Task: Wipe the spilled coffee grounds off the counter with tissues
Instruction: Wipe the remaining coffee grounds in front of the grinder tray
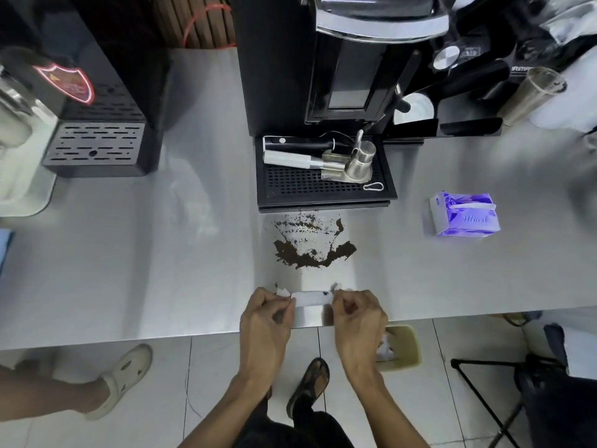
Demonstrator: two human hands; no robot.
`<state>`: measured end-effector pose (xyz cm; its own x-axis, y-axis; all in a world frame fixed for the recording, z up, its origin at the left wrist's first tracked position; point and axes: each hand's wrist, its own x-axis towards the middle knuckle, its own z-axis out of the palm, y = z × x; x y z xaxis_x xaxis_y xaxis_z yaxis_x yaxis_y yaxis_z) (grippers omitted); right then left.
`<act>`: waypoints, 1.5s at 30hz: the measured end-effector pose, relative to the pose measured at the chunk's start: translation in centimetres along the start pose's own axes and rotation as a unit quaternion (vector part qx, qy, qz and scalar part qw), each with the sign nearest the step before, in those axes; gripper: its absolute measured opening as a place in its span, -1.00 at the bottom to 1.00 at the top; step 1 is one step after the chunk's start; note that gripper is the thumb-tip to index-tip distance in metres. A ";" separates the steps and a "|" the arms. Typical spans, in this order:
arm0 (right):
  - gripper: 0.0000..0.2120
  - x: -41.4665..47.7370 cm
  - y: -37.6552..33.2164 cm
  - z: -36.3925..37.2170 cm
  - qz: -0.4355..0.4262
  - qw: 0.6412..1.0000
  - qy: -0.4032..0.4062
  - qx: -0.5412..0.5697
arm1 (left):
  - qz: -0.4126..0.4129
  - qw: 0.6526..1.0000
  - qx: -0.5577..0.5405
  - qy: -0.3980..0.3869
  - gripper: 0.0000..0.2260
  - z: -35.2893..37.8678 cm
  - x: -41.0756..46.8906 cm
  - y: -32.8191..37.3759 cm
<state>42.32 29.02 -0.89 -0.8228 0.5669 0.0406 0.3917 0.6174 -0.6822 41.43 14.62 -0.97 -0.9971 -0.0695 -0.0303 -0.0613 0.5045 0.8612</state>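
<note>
Dark coffee grounds lie spilled on the steel counter, just in front of the coffee machine's drip tray. A white tissue, folded into a strip with a few dark specks on it, is stretched between my hands near the counter's front edge. My left hand pinches its left end and my right hand pinches its right end. Both hands are a short way in front of the spill, apart from it.
A purple tissue pack sits on the counter to the right. A black dispenser stands at the left, a grinder and a plastic cup at the back right. A bin with crumpled tissue stands on the floor below. Another person's foot is at the left.
</note>
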 end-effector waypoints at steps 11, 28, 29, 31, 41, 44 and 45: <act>-0.83 0.8 -2.6 4.6 0.036 0.999 0.004 -0.011 | 0.046 0.998 0.038 -0.005 -0.97 -1.0 6.7 -1.7; -0.84 -1.2 -6.2 8.7 0.031 0.999 -0.003 -0.009 | 0.064 0.993 0.101 -0.013 -0.94 -5.1 10.2 -4.8; -0.85 -0.8 -6.6 8.8 0.035 0.999 -0.001 -0.007 | 0.075 0.991 0.108 -0.013 -0.94 -4.8 11.1 -4.7; -0.85 -0.4 -7.1 9.2 0.053 0.999 0.002 0.003 | 0.103 0.986 0.130 -0.019 -0.94 -3.9 12.9 -4.3; -0.81 -0.6 -7.4 8.6 0.127 0.990 0.059 0.012 | 0.169 0.973 0.115 -0.106 -0.93 -0.9 15.9 -3.5; -0.84 -0.4 -6.8 8.1 0.150 0.986 0.074 -0.006 | 0.186 0.965 0.123 -0.139 -0.92 -0.1 15.9 -3.8; -0.85 -0.3 -6.7 7.9 0.158 0.984 0.083 -0.010 | 0.191 0.962 0.125 -0.151 -0.91 0.1 16.0 -3.8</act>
<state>36.69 20.42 -2.15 -0.5810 0.8123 -0.0512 0.6268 0.4064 -0.6648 25.74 11.70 -4.75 -0.9142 0.3959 0.0865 0.3415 0.6375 0.6906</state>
